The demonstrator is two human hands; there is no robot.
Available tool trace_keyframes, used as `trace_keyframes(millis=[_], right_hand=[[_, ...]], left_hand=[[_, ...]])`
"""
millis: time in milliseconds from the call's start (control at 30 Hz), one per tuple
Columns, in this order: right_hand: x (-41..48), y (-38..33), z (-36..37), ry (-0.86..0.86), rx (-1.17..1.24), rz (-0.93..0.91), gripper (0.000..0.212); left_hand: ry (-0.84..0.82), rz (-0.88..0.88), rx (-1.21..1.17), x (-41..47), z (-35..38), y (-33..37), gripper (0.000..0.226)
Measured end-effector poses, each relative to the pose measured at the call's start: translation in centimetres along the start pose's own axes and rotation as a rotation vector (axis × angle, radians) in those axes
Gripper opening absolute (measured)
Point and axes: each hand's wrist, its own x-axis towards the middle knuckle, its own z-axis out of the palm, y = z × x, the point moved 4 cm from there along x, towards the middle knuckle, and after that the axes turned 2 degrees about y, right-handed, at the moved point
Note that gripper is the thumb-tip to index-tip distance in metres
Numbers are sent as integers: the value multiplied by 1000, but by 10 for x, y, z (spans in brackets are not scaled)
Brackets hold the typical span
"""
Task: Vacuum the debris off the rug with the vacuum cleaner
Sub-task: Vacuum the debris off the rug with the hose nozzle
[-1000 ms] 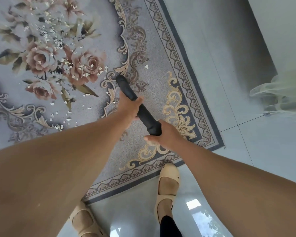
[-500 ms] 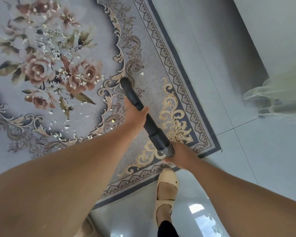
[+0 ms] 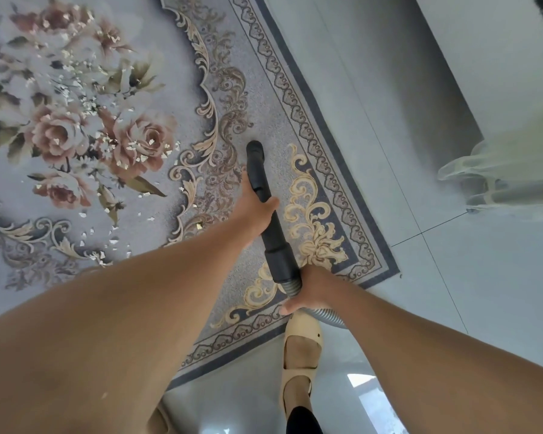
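A grey rug (image 3: 264, 98) with pink roses and a patterned border fills the upper left. Small pale debris (image 3: 91, 145) lies scattered over the roses and down toward the lower left. The black vacuum nozzle (image 3: 265, 211) points away from me, its tip over the bare grey part of the rug, right of the debris. My left hand (image 3: 254, 208) grips the nozzle's middle. My right hand (image 3: 309, 288) holds its rear end where the ribbed grey hose (image 3: 326, 316) joins.
Pale floor tiles (image 3: 452, 277) lie right of the rug and below it. A sheer pale curtain (image 3: 499, 170) hangs at the right edge. My foot in a beige shoe (image 3: 301, 349) stands at the rug's near corner.
The nozzle has swung to the right, its tip moving away from the debris onto the plain grey area. My right hand has slid back to the hose joint, and the view has shifted.
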Motion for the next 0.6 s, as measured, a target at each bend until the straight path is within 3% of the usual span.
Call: trace_keyframes(millis=[233,433,600], right_hand=[[1,-32,-11,67,-64,-53,30],[-4,-75,31,40,-109,-80,23],[-10,-98,93,72,-91,-51,31]], left_hand=[[249,-63,-177,-4,-47,-24,66],[316,-125,-167,-18,-97,-61,69],[249,-108,-155,-39,-129,-103,65]])
